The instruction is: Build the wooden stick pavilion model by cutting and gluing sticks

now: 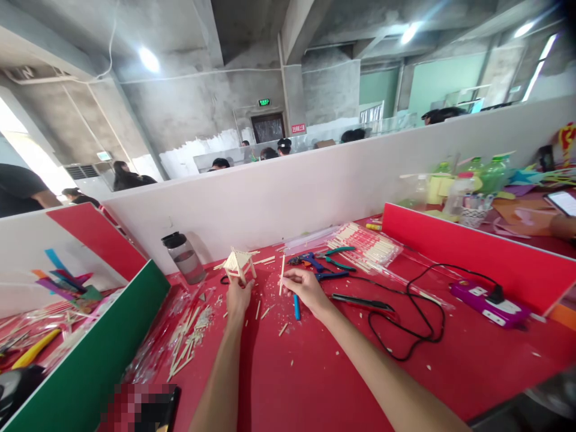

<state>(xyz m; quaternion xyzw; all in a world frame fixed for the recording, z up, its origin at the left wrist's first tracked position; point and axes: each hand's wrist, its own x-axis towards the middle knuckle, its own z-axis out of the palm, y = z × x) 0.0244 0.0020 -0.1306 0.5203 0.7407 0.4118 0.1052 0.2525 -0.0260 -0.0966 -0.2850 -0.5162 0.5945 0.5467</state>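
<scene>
My left hand (239, 296) is closed on the base of a small pavilion model (238, 261) built of pale wooden sticks, with a pitched roof on posts. Between the fingertips of my right hand (303, 287) a single wooden stick (282, 269) is pinched, standing nearly upright beside the model. A blue-handled tool (297, 306) lies just below my right hand. Behind that hand is a blue glue gun (310, 260), and green-handled pliers (341, 257) lie by it. A dark utility knife (362, 302) rests to the right.
Cut sticks (189, 342) and scraps lie at left near a water bottle (186, 258). A packet of sticks (366, 245) lies at the back. A black cable (409, 294) loops to a purple power strip (490, 303). Green (96, 354) and red (472, 255) dividers flank the red table.
</scene>
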